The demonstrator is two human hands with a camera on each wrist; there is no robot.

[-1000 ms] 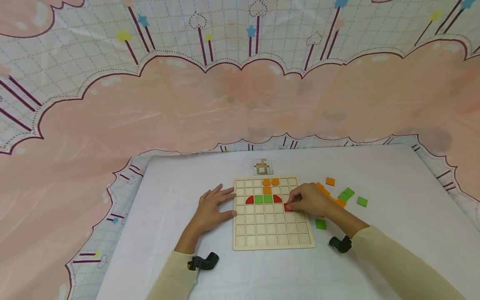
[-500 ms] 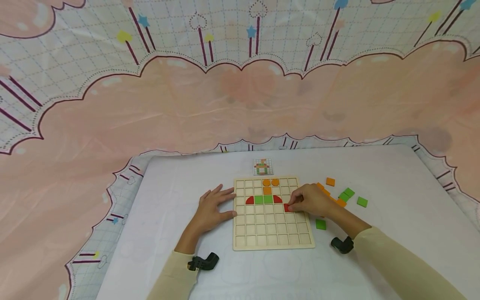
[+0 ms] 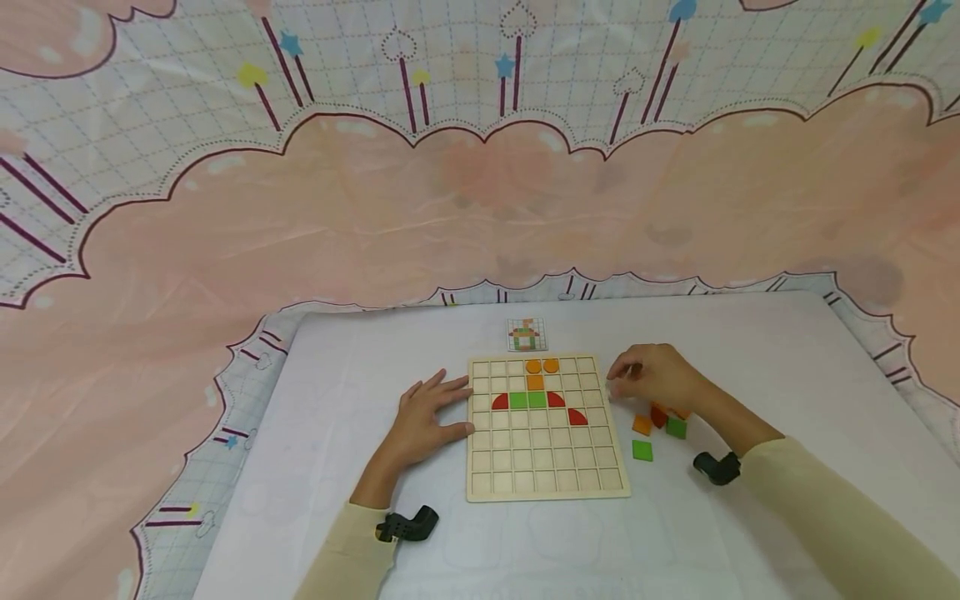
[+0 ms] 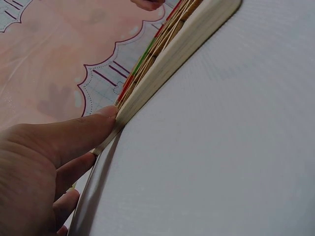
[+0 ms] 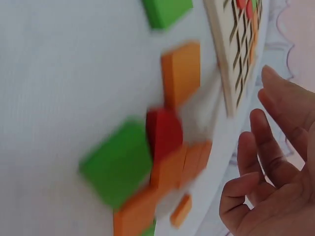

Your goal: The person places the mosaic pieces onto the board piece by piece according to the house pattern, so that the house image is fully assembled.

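A wooden grid board (image 3: 522, 460) lies flat on the white table. My left hand (image 3: 427, 421), fingers spread, touches its left edge; in the left wrist view the thumb of that hand (image 4: 59, 147) meets the wooden rim (image 4: 182, 51). Orange discs (image 3: 551, 366), an orange square (image 3: 535, 382), green squares (image 3: 527, 400) and red quarter-round tiles (image 3: 556, 400) sit in the cells. Another red quarter-round tile (image 3: 577, 417) lies one row lower, to the right. Off the board's right side hovers my right hand (image 3: 660, 375), its fingers loosely bent and holding nothing in the right wrist view.
Right of the board lie loose tiles, among them an orange square (image 5: 182, 73), a green square (image 5: 118, 164) and a red tile (image 5: 165, 132). My right hand covers part of them in the head view. A small pattern card (image 3: 527, 334) lies beyond the board.
My right hand has let go of the red quarter-round tile, which stays on the board. It has moved right and away, over the loose tiles. My left hand has not moved.
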